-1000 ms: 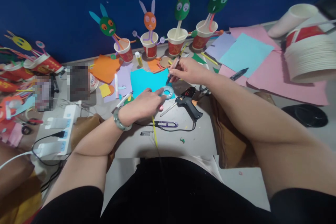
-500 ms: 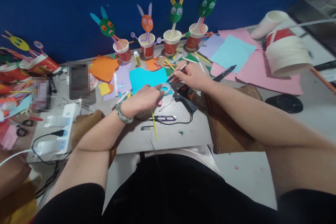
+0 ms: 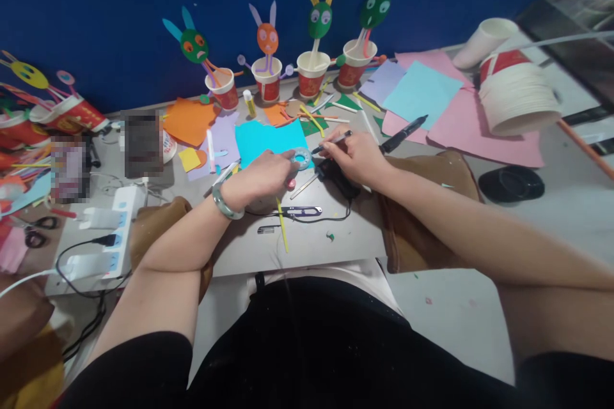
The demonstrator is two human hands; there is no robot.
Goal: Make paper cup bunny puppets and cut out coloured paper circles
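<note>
- Head view: my left hand (image 3: 261, 179) is lying knuckles up on the bench (image 3: 307, 246), fingers loosely curled, and its fingertips are pinning a pale blue ring (image 3: 302, 158) onto the near right corner of the turquoise paper (image 3: 268, 139).
- My right hand (image 3: 357, 156) is closing around a thin pen (image 3: 330, 142), and the tip is meeting the ring's right edge.
- The black glue gun (image 3: 336, 180) is lying under my right hand, mostly covered by it.
- Purple-handled snips (image 3: 301, 211) and a yellow strip (image 3: 282, 233) are lying just in front of my left hand, and a black marker (image 3: 403, 134) is resting on the pink paper (image 3: 480, 140) to the right.
- The red print on the paper cups (image 3: 307, 80) along the blue wall is too small to read, and I can make out no other writing.
- Against a second ago, my left hand is still holding the ring down in the same spot.
- My right hand has come down and nearer to me; the pen, then standing steeply behind the ring, is now slanting low with its tip at the ring's rim.
</note>
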